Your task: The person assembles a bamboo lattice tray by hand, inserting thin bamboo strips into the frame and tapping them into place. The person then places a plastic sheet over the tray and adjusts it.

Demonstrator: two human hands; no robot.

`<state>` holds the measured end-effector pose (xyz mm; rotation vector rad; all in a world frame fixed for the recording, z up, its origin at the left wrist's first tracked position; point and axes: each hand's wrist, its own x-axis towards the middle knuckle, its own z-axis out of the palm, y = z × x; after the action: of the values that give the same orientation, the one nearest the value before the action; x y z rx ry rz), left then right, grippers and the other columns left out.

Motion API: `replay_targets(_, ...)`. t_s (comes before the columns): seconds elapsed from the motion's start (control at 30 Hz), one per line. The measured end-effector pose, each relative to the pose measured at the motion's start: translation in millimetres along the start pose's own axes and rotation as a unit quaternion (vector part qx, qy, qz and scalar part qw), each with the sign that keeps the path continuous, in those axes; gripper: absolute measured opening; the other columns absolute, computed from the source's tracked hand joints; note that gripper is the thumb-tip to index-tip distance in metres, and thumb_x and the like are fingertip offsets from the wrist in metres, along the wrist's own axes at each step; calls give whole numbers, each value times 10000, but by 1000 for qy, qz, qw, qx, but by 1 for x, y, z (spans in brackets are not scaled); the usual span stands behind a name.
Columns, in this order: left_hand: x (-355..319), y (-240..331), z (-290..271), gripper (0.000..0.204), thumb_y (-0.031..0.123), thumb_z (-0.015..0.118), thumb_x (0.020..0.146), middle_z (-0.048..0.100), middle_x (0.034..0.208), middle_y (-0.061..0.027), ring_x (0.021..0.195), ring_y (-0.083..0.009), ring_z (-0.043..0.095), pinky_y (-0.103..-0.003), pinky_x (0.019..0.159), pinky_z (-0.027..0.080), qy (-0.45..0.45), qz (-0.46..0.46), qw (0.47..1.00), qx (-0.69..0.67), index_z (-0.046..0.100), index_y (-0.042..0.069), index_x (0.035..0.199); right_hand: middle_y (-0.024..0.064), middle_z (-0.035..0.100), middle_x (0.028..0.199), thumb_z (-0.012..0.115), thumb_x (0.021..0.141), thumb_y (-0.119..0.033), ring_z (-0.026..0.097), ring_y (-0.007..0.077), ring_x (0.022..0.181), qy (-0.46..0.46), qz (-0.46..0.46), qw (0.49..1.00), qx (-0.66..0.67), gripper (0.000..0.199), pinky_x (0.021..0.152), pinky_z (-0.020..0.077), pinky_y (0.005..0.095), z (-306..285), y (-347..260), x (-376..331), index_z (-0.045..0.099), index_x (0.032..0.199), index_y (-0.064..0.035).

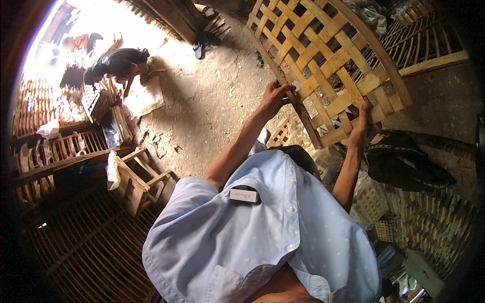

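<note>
Both my hands hold up a woven bamboo panel (323,58) of wide, crossed yellow strips in an open lattice, with thin wooden edge strips. My left hand (276,99) is closed round the left edge strip, its fingers pinching near the lower part. My right hand (360,126) grips the lower right edge, thumb on the front face; its other fingers are partly hidden behind the weave. The panel is tilted, and its top runs out of view. Beneath it, another piece of lattice (279,133) shows beside my leg.
A wooden stool (139,182) stands on my left near slatted bamboo racks (91,242). Farther off, a person (118,65) bends over material on the floor. Dark sandals (204,41) lie at the far side. A black bag-like thing (404,161) rests on my right, near a woven wall (429,222).
</note>
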<state>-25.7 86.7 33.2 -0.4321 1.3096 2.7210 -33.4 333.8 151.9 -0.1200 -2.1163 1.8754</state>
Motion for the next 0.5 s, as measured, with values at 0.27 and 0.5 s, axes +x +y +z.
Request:
replay_targets(0.27,16,15,-6,240,198,581,934,652,908,-143,813,-244,683,-403,708,608,6,-10,1000,-4,570,-16,1043,254,443,1399,655,907,-461,431,319,1312,-9,72,997,-2,700,1095,337,481,-19,5,2,489,1359,47)
replay_targets(0.5,30,11,2,333,336,587,939,650,900,-135,800,-259,682,-400,661,595,146,-23,989,28,583,30,1070,201,517,1344,594,947,-459,539,265,1197,3,104,995,-10,640,988,448,435,-9,-8,-6,519,1363,21)
